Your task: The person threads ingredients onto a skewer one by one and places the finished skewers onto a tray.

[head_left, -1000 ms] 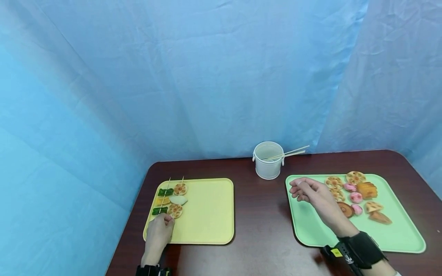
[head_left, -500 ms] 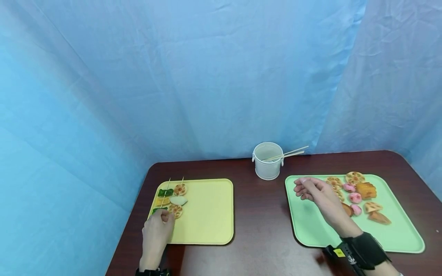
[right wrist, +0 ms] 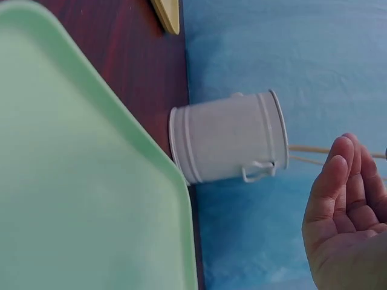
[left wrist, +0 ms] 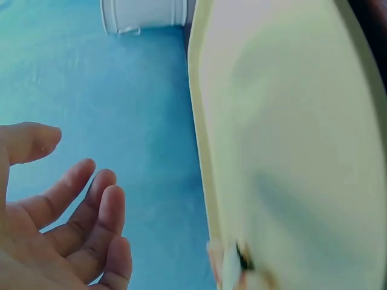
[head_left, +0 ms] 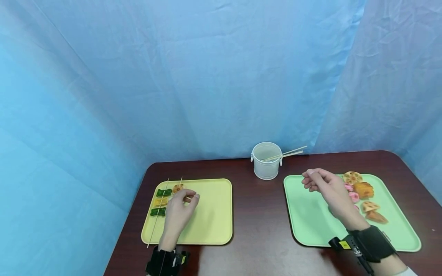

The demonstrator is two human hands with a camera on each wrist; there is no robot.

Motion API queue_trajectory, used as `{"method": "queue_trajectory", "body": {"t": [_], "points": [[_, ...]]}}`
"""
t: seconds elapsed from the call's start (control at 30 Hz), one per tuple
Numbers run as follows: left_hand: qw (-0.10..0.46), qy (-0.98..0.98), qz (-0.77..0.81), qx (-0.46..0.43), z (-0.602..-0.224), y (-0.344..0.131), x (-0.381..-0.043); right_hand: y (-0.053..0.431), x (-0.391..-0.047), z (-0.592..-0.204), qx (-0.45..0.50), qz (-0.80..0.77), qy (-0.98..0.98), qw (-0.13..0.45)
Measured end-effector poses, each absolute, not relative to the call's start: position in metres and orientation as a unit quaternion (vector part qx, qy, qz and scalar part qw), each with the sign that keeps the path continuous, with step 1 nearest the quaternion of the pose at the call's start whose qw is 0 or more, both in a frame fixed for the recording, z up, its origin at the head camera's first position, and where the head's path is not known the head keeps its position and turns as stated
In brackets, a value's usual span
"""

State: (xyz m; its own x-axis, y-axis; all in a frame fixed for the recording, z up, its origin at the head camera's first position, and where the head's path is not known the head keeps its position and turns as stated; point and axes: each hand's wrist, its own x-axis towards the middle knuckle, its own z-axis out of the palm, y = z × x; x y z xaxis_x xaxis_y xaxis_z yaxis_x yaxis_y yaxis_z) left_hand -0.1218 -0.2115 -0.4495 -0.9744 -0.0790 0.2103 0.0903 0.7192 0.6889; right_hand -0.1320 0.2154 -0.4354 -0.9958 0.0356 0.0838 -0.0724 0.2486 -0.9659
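My left hand hovers over the left part of the yellow tray, holding nothing. In the left wrist view, its thumb and relaxed fingers stand apart. Just left of it lies a skewer of two green pieces with a yellow piece between. A second skewer, with a browned lotus root slice at its far end, is mostly hidden behind that hand. Above the green tray hangs my right hand, loosely curled and empty, hiding part of the food there.
On the green tray lie another lotus root slice, pink pieces, a golden ridged chunk and tan wedges. A white bucket with several bare sticks stands between the trays at the back, near the blue curtain.
My left hand has let go at the near end of the skewers and moved right and up over the tray. My right hand has drifted slightly right, staying empty.
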Motion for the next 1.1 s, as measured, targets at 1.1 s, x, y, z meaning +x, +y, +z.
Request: {"method": "queue_trajectory", "body": {"t": [1.1], "points": [[0.088, -0.91, -0.401, -0.051, -0.48, -0.143, -0.122, 0.215, -0.174, -0.392, 0.008, 0.463, -0.855, 0.235]]}}
